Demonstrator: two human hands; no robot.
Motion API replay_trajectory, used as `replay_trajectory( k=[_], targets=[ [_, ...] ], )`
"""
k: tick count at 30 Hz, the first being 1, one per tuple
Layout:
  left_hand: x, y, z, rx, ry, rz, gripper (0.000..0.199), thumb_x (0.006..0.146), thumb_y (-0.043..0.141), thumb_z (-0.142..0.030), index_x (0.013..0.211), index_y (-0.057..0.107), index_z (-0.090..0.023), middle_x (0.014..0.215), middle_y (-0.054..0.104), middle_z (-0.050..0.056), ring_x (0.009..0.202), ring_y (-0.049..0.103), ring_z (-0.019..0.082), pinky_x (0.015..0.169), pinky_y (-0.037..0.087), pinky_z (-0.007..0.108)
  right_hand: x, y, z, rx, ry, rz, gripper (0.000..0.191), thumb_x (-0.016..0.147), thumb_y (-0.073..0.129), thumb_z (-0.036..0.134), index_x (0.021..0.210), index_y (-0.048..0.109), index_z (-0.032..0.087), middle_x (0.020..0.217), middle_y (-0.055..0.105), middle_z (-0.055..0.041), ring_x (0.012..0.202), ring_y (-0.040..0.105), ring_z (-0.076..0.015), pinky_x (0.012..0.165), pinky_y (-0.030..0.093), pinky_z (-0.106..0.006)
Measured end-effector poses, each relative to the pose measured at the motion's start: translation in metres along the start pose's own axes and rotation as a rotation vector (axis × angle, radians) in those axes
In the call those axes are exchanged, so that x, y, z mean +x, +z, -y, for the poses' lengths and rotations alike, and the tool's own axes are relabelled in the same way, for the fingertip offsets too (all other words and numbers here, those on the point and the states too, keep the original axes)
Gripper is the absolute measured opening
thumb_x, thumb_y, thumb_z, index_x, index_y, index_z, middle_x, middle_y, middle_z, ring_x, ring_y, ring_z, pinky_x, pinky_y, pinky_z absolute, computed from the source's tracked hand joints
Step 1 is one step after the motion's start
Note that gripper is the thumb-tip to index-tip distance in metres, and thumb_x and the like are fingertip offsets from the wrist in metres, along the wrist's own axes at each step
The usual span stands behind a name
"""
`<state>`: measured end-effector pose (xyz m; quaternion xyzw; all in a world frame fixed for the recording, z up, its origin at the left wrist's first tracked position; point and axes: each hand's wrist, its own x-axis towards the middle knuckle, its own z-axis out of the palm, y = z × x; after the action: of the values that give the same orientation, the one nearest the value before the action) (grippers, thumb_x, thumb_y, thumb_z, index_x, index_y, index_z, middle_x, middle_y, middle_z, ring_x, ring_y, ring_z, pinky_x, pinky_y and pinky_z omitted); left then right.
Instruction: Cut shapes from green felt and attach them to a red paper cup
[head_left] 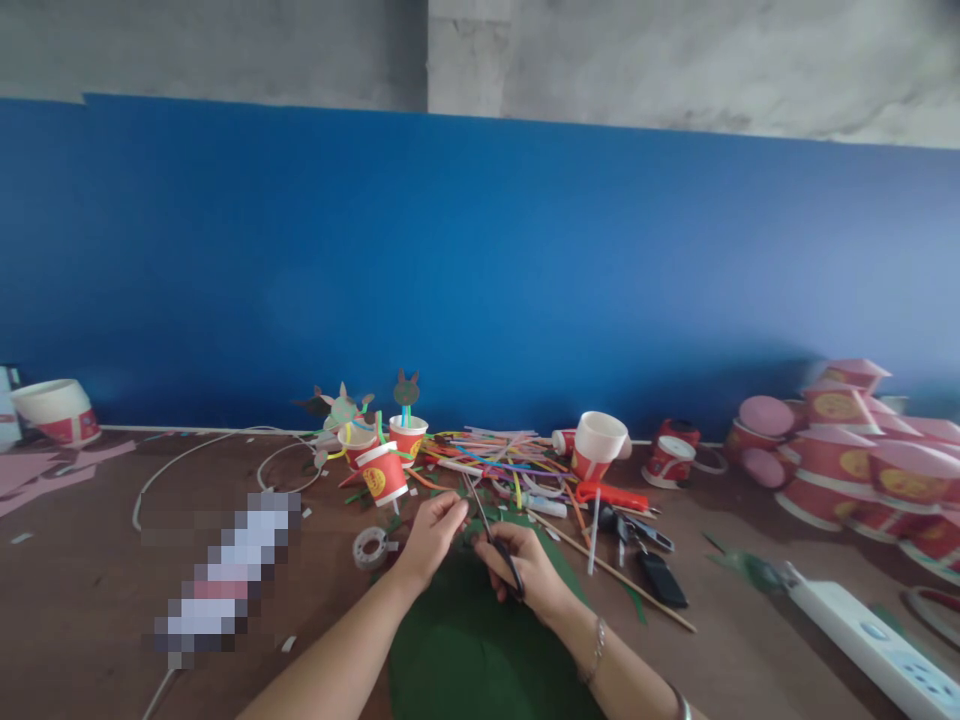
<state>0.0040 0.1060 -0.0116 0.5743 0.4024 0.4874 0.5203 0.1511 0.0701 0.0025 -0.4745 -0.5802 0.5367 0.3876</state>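
Head view covers a long brown wooden table point(82, 600) set against a blue painted wall point(480, 260), with bare grey concrete point(675, 60) above the paint. At the right end stands a heap of red-and-white paper cups point(840, 470), several capped with pink discs, and a white power strip point(862, 630) lies in the right foreground. Pink paper offcuts point(37, 470) lie at far left, beside a tilted red-and-white paper cup point(56, 412). A pixelated object point(225, 575) left of centre cannot be identified.

At centre back, a loose pile of multicoloured drinking straws point(487, 460) spreads around upright red paper cups point(409, 440). A small cut-out figure on a straw point(406, 390) rises from one cup.

A dark green sheet point(480, 650) lies at the near edge of the table, beneath both hands. The right hand point(529, 570) is clamped on the black-handled steel scissors point(504, 565), with the blades pointing up and away toward the other hand. The left hand point(431, 540) is just beside it, its fingers point(459, 508) drawn together near the blades; what they pinch, if anything, cannot be determined. A roll of clear tape point(371, 548) sits just left of the left hand. A long wooden skewer point(615, 575) lies right of the right hand, whose wrist carries a thin metal bracelet point(598, 650).
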Motion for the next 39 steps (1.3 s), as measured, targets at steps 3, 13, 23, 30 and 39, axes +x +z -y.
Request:
replay_trajectory(
  k=[3,13,23,30,39],
  targets=[
    [-0.0005,-0.0002,-0.0021,-0.021,-0.021,0.001,0.034,0.077,0.050,-0.044,0.059,0.038,-0.018,0.055,0.036,-0.005,0.052,0.033,0.009,0.048,0.022,0.020,0.0003,0.0000,-0.0009,-0.004,-0.003,0.009,0.034,0.067,0.063,0.047,0.064,0.052,0.015,0.040,0.047,0.0068,0.030,0.039,-0.0046,0.029,0.030,-0.015],
    [-0.0003,-0.0010,-0.0028,-0.037,-0.026,0.000,0.035,0.075,0.051,-0.043,0.056,0.038,-0.018,0.052,0.034,-0.006,0.049,0.031,0.008,0.047,0.020,0.021,-0.0005,-0.0006,0.0005,0.001,0.018,0.029,0.038,0.065,0.064,0.052,0.066,0.053,0.015,0.040,0.048,0.0069,0.031,0.040,-0.0050,0.030,0.033,-0.015],
    [0.0004,-0.0019,0.0004,-0.018,-0.018,-0.007,0.033,0.076,0.051,-0.041,0.057,0.038,-0.018,0.053,0.034,-0.006,0.050,0.031,0.008,0.047,0.022,0.020,0.0011,-0.0006,-0.0037,-0.021,-0.011,0.026,0.035,0.066,0.063,0.049,0.065,0.052,0.015,0.040,0.047,0.0071,0.030,0.040,-0.0052,0.030,0.033,-0.015],
    [0.0002,-0.0019,0.0002,-0.025,-0.004,-0.012,0.033,0.076,0.051,-0.041,0.056,0.039,-0.017,0.052,0.034,-0.006,0.050,0.032,0.008,0.048,0.022,0.020,0.0022,-0.0004,-0.0058,-0.046,-0.019,0.013,0.034,0.067,0.063,0.048,0.063,0.052,0.016,0.039,0.046,0.0070,0.028,0.038,-0.0046,0.028,0.030,-0.015],
    [0.0002,-0.0034,-0.0054,-0.024,0.014,-0.046,0.030,0.077,0.053,-0.040,0.060,0.047,-0.016,0.049,0.033,-0.007,0.046,0.029,0.007,0.046,0.021,0.020,0.0049,-0.0063,-0.0058,0.075,-0.118,-0.298,0.034,0.071,0.062,0.048,0.078,0.053,0.015,0.045,0.049,0.0051,0.036,0.046,-0.0083,0.031,0.031,-0.016]
  ],
)
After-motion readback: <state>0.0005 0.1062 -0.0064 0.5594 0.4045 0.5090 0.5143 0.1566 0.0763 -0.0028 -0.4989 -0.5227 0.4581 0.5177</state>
